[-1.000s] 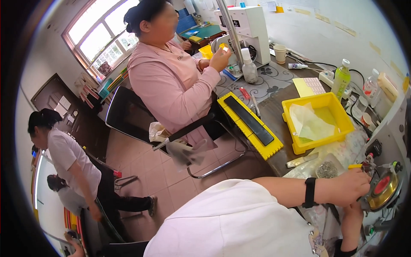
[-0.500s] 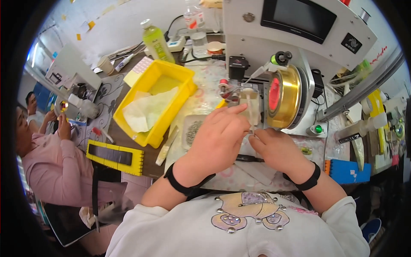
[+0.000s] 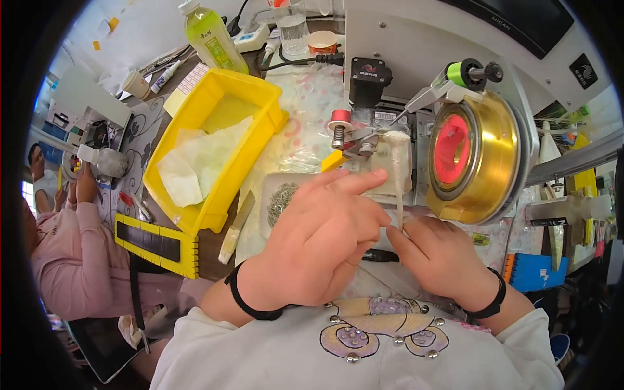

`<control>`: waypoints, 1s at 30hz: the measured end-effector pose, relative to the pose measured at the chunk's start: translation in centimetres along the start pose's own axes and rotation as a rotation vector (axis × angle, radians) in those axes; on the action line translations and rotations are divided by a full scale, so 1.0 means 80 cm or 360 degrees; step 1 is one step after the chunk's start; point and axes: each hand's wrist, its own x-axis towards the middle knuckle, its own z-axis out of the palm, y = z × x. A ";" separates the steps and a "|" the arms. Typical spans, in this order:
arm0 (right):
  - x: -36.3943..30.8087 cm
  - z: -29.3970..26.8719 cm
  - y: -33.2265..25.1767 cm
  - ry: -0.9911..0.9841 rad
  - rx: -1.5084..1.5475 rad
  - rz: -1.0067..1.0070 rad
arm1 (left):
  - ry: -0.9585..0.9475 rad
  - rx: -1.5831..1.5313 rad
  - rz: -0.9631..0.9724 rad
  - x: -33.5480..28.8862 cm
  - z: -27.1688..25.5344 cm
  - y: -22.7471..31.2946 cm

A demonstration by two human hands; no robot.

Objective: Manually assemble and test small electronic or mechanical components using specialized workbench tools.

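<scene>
My right hand pinches the lower end of a slim whitish stick between thumb and finger. The stick stands nearly upright in the picture, its wider pale tip close to a small metal clamp with a yellow handle. Against the right fingertips lies my left hand. Its index finger stretches toward the stick, while the other fingers are curled; what they grip is hidden. A gold wheel with a red centre sits right of the stick. A dish of small metal pieces is partly behind my left hand.
A yellow bin with white sheets stands left. Behind are a green drink bottle, a black motor and a white machine panel. A blue block lies right. Another person sits far left.
The view has come closer to the bench. The stick now shows clearly above my right fingers. My hands stay together, with the left index finger still extended.
</scene>
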 end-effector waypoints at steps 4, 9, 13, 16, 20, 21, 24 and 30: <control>-0.002 0.001 0.003 0.0018 -0.0004 -0.0087 | 0.0062 -0.0103 0.0085 -0.002 0.002 -0.010; -0.002 0.006 0.006 0.0137 -0.0040 -0.0205 | 0.0007 -0.0175 0.0030 -0.002 0.002 -0.011; 0.002 0.006 0.005 0.0187 -0.0012 -0.0190 | -0.0043 -0.0238 0.0001 -0.002 0.001 -0.010; -0.002 0.005 0.003 0.0146 -0.0010 -0.0194 | 0.0075 -0.0231 0.0068 -0.004 0.005 -0.014; -0.005 -0.006 0.003 -0.0286 0.0157 -0.0029 | 0.0094 -0.0208 0.0068 -0.004 0.006 -0.013; -0.004 -0.002 0.003 -0.0282 0.0161 -0.0034 | 0.0103 -0.0208 0.0067 -0.004 0.006 -0.012; -0.005 0.011 0.000 -0.0150 0.0231 0.0125 | 0.0105 -0.0194 0.0084 -0.004 0.007 -0.011; 0.005 0.013 0.002 -0.0267 0.0272 0.0302 | 0.0133 -0.0156 0.0122 -0.005 0.009 -0.016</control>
